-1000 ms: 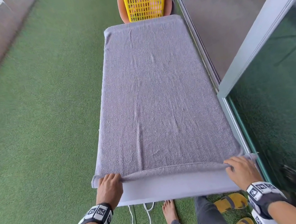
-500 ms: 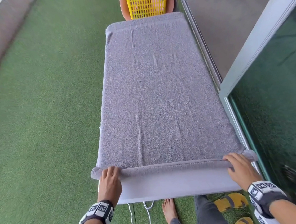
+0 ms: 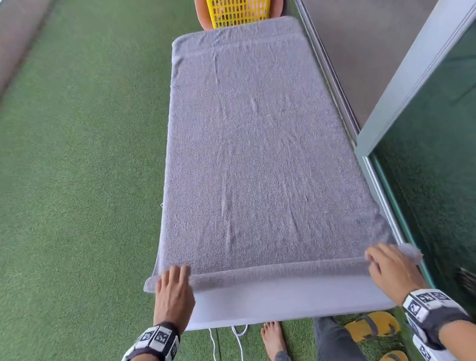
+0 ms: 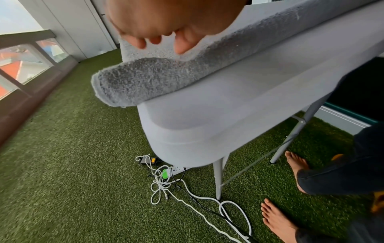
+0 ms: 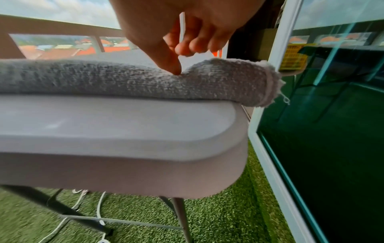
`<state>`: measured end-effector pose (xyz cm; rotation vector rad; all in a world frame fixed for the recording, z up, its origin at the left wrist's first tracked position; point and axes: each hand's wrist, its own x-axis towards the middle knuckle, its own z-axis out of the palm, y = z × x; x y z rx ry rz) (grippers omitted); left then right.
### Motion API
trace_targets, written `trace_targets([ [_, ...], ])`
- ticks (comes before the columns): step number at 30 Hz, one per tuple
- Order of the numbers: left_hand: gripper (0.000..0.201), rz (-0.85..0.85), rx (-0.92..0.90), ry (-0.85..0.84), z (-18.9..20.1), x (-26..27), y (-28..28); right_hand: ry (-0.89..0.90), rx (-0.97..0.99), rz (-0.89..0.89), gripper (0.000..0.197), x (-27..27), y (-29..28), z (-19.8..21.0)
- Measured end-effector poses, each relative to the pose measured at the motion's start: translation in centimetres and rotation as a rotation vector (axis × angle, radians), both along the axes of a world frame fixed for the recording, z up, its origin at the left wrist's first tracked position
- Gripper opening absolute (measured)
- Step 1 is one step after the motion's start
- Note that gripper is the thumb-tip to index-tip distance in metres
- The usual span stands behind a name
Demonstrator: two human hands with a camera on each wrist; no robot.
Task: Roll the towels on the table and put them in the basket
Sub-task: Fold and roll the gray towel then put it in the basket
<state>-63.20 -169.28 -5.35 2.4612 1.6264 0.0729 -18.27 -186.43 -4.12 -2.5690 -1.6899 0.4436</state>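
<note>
A grey towel lies spread along the white table. Its near edge is turned into a thin roll across the table's width. My left hand rests on the roll's left end with loosely bent fingers. My right hand is at the right end; its thumb dents the roll and its fingers curl just above it. The yellow basket stands beyond the table's far end, with something pink inside.
The basket sits on an orange stool. A glass sliding door runs close along the table's right side. White cables lie on the green turf under the near edge, beside my bare feet and yellow sandals.
Both hands have pushed the roll a little farther from the table's near edge, and more bare tabletop shows in front of it. The roll looks slightly thicker.
</note>
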Motion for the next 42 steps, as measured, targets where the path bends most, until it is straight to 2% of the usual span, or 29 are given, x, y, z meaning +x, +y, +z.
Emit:
trace_targets([
  [2, 0.024, -0.086, -0.008, 0.008, -0.4, -0.2, -0.6, 0.083, -0.005, 0.030, 0.034, -0.7, 0.0, -0.3],
  [5, 0.042, -0.081, -0.069, -0.019, -0.9, -0.8, -0.6, 0.063, -0.011, 0.029, 0.036, -0.8, -0.3, -1.1],
  [6, 0.042, -0.075, -0.075, -0.030, -0.8, -0.8, -0.5, 0.074, 0.006, 0.016, 0.039, -0.7, -0.3, -1.2],
  [12, 0.029, -0.060, -0.105, -0.003, -0.1, 0.0, 0.0, 0.103, 0.053, 0.028, 0.044, -0.7, -0.3, -1.7],
  [15, 0.011, -0.056, -0.119, 0.003, 0.1, 0.0, -0.4, 0.043, 0.011, 0.010, 0.033, -0.9, -0.4, -1.4],
  [17, 0.018, -0.041, -0.115, 0.011, 0.2, -0.1, -0.6, -0.011, -0.015, 0.052, 0.012, -0.9, -0.4, -1.0],
  [18, 0.023, -0.040, -0.112, 0.027, 0.3, -0.1, -0.5, -0.004, -0.037, 0.056, 0.010, -0.8, -0.2, -0.9],
  [21, 0.014, -0.024, -0.043, 0.046, 0.7, -0.2, 0.0, 0.017, -0.014, 0.012, 0.018, 0.1, 0.3, -0.9],
  [24, 0.041, 0.024, -0.024, 0.009, 0.5, 0.5, 0.2, -0.002, 0.030, 0.006, 0.037, 0.1, 0.8, -0.7],
  [26, 0.047, 0.002, -0.036, -0.012, 0.2, 1.0, -0.5, 0.019, -0.011, 0.055, 0.047, -0.5, 0.9, -0.3],
  [31, 0.045, -0.018, -0.088, -0.013, -0.6, 1.2, -0.5, 0.034, -0.005, 0.044, 0.045, -0.6, 0.9, -1.0],
  [34, 0.027, -0.033, -0.062, -0.039, -0.4, 1.1, 0.4, 0.029, 0.041, -0.002, 0.038, -0.1, 1.6, -1.3],
  [38, 0.019, -0.089, -0.034, -0.021, 0.3, 1.4, 1.3, -0.056, -0.121, 0.048, 0.017, -0.2, 2.6, -0.2],
  [40, 0.032, -0.064, -0.010, -0.038, 0.2, 1.3, 1.7, -0.048, -0.129, 0.039, 0.020, 0.2, 2.9, -0.2],
  [42, 0.065, -0.045, 0.025, -0.014, -0.2, 1.5, 1.8, -0.027, 0.039, 0.005, 0.039, 0.4, 2.7, -0.9],
])
